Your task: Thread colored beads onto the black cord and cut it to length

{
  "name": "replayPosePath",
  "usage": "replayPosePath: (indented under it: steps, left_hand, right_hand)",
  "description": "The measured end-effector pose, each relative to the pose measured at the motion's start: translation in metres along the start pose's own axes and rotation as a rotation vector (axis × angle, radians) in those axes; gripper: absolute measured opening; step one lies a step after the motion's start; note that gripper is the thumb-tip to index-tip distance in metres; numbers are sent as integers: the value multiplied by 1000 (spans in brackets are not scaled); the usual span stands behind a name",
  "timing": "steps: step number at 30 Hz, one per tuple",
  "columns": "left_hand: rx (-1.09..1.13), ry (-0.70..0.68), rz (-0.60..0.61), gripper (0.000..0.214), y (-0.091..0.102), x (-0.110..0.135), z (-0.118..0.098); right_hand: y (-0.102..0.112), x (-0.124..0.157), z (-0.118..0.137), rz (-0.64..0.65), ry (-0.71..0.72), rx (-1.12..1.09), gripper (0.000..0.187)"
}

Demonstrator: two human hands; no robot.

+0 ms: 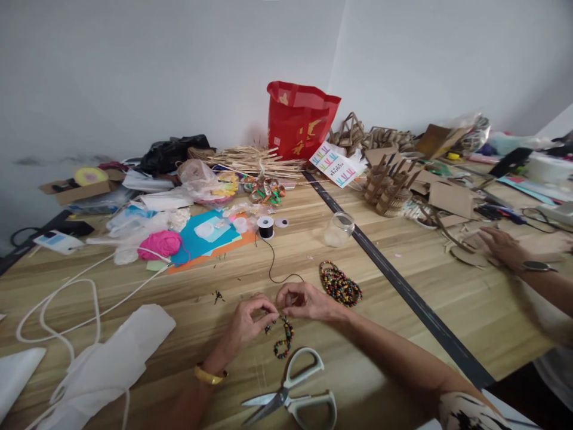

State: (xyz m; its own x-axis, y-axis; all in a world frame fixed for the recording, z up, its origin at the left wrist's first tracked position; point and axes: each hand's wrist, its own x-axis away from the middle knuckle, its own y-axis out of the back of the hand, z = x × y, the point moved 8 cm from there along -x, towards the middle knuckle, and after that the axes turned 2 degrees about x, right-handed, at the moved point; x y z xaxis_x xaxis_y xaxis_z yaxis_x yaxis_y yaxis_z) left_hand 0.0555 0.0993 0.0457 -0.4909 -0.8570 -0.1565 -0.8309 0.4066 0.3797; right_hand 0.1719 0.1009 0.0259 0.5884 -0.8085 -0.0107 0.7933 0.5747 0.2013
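Note:
My left hand (250, 319) and my right hand (304, 300) meet over the table, thumbs and forefingers pinched close together. Between them dangles a short string of multicoloured beads (283, 346), its lower part curled on the tabletop. From my right hand a black cord (274, 272) runs back to a spool (265, 227) of black thread. Just beyond my right wrist lies a pile of finished-looking bead strands (339, 283). Open scissors (286, 391) with pale handles rest in front of my hands. The exact bit of cord in my fingertips is too small to make out.
A clear jar (339, 230) stands beside the dark strip (403, 292) across the table. Pink yarn (160, 245) and blue paper (203, 233) lie at left, near a white cable (96, 304). A red bag (302, 119) stands behind. Another person's hand (504, 246) rests at right among cardboard pieces.

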Motion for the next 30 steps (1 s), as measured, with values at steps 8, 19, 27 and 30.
replayPosePath:
  steps: [8,19,27,30]
  left_hand:
    - [-63,-18,-88,13,4,-2,-5]
    - [37,84,99,12,-28,2,7]
    - [-463,89,105,14,-34,5,-4]
    - [-699,99,128,17,-38,5,-10]
  right_hand:
    - [-3,1,0,36,-39,-45,30]
    - [3,8,28,54,77,-4,29]
    - [8,12,11,210,-49,-61,30]
    - [5,14,3,313,-68,-31,30]
